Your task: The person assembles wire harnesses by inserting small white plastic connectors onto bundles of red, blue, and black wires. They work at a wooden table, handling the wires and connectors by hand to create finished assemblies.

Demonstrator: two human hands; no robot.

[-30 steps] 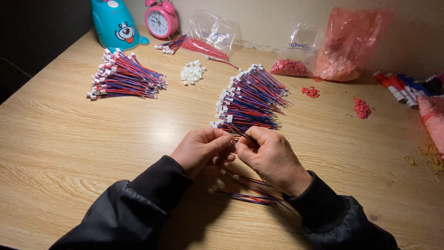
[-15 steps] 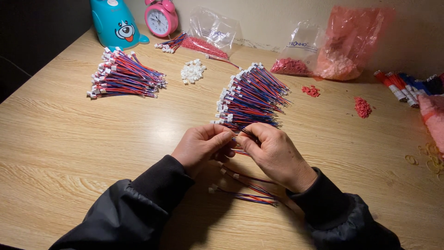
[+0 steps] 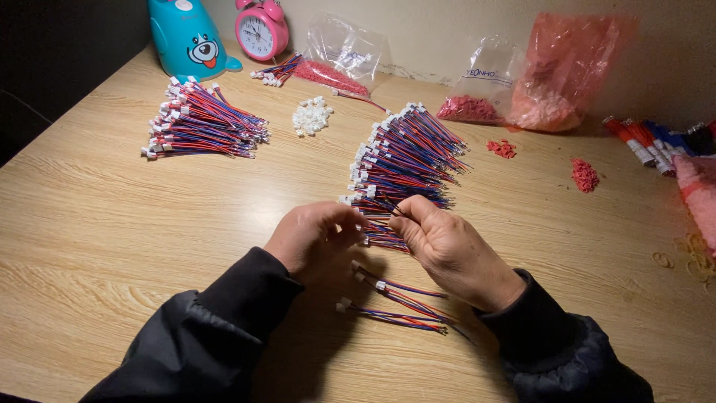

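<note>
Nearest me, just below both hands, a few loose wire leads (image 3: pixel 395 306) with white plugs lie on the wooden table (image 3: pixel 112 224). My left hand (image 3: pixel 312 240) is curled, fingertips pinched on something small that I cannot make out. My right hand (image 3: pixel 451 250) sits just beside it, thumb and forefinger pinching a thin wire from the near end of the large fan of red-and-blue leads (image 3: pixel 403 160), which spreads away just beyond my knuckles. Far off to the left of my left hand lies a second bundle of leads (image 3: pixel 201 127); beyond it stand a blue toy figure (image 3: pixel 186 37) and a pink alarm clock (image 3: pixel 261 30).
</note>
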